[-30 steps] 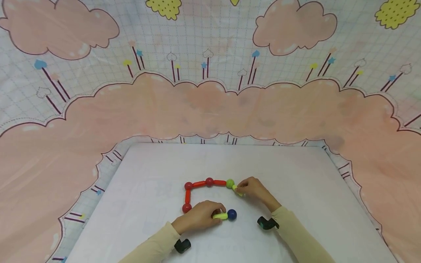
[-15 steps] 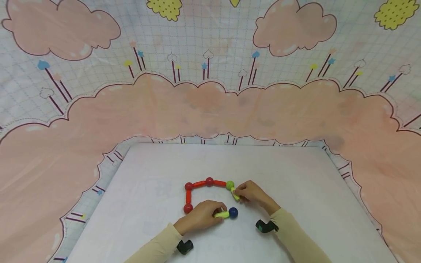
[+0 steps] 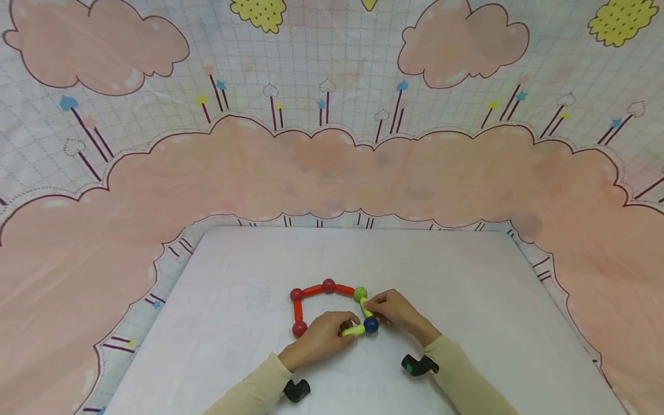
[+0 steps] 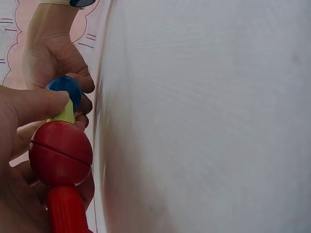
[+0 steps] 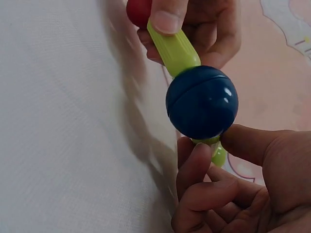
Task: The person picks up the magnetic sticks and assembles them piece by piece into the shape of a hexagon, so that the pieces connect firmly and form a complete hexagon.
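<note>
My left hand [image 3: 324, 335] pinches a yellow-green rod [image 3: 354, 330] between thumb and fingers. A dark blue ball [image 3: 370, 325] sits on that rod's end. My right hand [image 3: 398, 310] pinches a second yellow-green rod [image 3: 366, 309], which runs from the light green ball [image 3: 360, 294] to the blue ball. Red rods [image 3: 313, 290] and red balls [image 3: 329, 285] carry on from the green ball round the far and left sides. In the left wrist view, a red ball [image 4: 60, 153] and a red rod [image 4: 67, 208] lie by my left palm; in the head view the hand covers them.
The pieces are over a white table [image 3: 249, 259]. A patterned cloth [image 3: 332, 167] with pink clouds hangs behind it and along its sides. A dark wrist device [image 3: 419, 365] sits at the right sleeve, another wrist device [image 3: 297, 391] at the left.
My left hand has moved slightly away from me and rightward, bringing the blue ball to the right-hand rod's end. That rod has swung to point more toward me; they now appear joined.
</note>
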A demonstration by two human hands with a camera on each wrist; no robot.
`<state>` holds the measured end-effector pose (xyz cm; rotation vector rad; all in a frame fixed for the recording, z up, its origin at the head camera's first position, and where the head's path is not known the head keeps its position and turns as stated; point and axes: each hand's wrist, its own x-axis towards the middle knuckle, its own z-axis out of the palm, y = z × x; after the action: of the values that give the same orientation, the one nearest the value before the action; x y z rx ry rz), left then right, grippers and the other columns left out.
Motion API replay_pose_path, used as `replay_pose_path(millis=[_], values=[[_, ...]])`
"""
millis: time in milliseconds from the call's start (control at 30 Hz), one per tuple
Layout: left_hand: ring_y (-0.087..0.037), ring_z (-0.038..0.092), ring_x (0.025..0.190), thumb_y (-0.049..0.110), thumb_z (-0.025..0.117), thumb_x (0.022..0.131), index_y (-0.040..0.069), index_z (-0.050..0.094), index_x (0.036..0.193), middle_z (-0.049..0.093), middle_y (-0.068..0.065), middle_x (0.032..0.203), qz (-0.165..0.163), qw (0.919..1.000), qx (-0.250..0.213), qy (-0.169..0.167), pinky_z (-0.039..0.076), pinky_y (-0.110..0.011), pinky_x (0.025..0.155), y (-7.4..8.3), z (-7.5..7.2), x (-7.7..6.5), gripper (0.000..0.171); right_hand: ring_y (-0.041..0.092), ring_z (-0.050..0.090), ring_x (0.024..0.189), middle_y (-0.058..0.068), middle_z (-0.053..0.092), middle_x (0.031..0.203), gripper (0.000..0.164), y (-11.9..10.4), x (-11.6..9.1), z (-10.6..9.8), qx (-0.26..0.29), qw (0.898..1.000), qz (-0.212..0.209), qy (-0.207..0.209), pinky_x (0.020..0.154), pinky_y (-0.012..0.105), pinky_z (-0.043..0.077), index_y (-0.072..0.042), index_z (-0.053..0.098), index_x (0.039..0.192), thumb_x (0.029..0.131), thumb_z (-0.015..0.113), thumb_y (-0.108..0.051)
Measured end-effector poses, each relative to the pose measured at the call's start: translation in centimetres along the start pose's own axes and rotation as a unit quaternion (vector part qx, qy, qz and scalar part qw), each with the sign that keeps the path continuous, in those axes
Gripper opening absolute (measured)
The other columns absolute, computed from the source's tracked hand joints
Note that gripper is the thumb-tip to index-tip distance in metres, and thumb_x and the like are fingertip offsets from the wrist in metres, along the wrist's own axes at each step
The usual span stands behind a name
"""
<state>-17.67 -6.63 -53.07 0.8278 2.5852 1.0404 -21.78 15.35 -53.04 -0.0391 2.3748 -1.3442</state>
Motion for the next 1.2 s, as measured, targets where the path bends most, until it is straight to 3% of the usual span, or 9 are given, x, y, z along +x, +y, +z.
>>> replay_pose_path(millis=[400, 533, 800, 1000, 1200], values=[[0.001, 0.054, 0.077, 0.022, 0.073, 0.088, 0.020, 0.068, 0.110, 0.065, 0.012, 0.088, -0.015, 0.9998, 0.007, 0.015, 0.047, -0.018, 0.073, 0.1, 0.4, 0.0, 0.023, 0.010, 0.047, 0.060, -0.003, 0.058, 0.068, 0.022, -0.1, -0.2, 0.4, 0.002, 1.000, -0.001, 0.015, 0.052, 0.023, 0.036, -0.006, 0.076, 0.098, 0.092, 0.068, -0.026], [0.000, 0.054, 0.078, 0.021, 0.073, 0.089, 0.019, 0.067, 0.111, 0.065, 0.011, 0.090, -0.007, 0.9999, 0.009, 0.004, 0.048, -0.019, 0.075, 0.0, 0.3, 0.0, 0.024, 0.011, 0.047, 0.060, -0.002, 0.058, 0.067, 0.022, -0.2, -0.4, 0.6, 0.001, 1.000, 0.002, 0.021, 0.051, 0.023, 0.035, -0.005, 0.075, 0.100, 0.091, 0.068, -0.025], [0.000, 0.058, 0.091, 0.025, 0.068, 0.093, 0.019, 0.066, 0.118, 0.068, 0.010, 0.104, -0.005, 0.9998, 0.017, -0.013, 0.051, -0.021, 0.082, 0.1, -1.1, -0.8, 0.026, 0.013, 0.054, 0.067, -0.001, 0.064, 0.077, 0.021, -0.2, -0.6, 0.4, -0.033, 0.999, 0.000, 0.041, 0.056, 0.025, 0.043, -0.008, 0.072, 0.103, 0.088, 0.072, -0.022], [-0.007, 0.060, 0.097, 0.026, 0.066, 0.094, 0.017, 0.066, 0.119, 0.068, 0.006, 0.107, -0.023, 0.9989, 0.027, 0.029, 0.053, -0.026, 0.084, -0.1, -3.7, -1.3, 0.027, 0.015, 0.056, 0.070, 0.001, 0.066, 0.082, 0.019, -0.5, -0.8, 0.2, -0.052, 0.997, -0.002, 0.052, 0.059, 0.027, 0.045, -0.012, 0.070, 0.101, 0.085, 0.074, -0.022], [-0.018, 0.062, 0.099, 0.019, 0.070, 0.091, 0.012, 0.066, 0.118, 0.069, -0.002, 0.111, -0.052, 0.9893, 0.058, 0.124, 0.054, -0.038, 0.089, -2.1, -6.8, -1.3, 0.028, 0.015, 0.056, 0.069, 0.001, 0.064, 0.083, 0.021, -0.7, -1.8, 0.5, -0.100, 0.994, -0.009, 0.045, 0.060, 0.027, 0.044, -0.012, 0.067, 0.099, 0.085, 0.074, -0.027]])
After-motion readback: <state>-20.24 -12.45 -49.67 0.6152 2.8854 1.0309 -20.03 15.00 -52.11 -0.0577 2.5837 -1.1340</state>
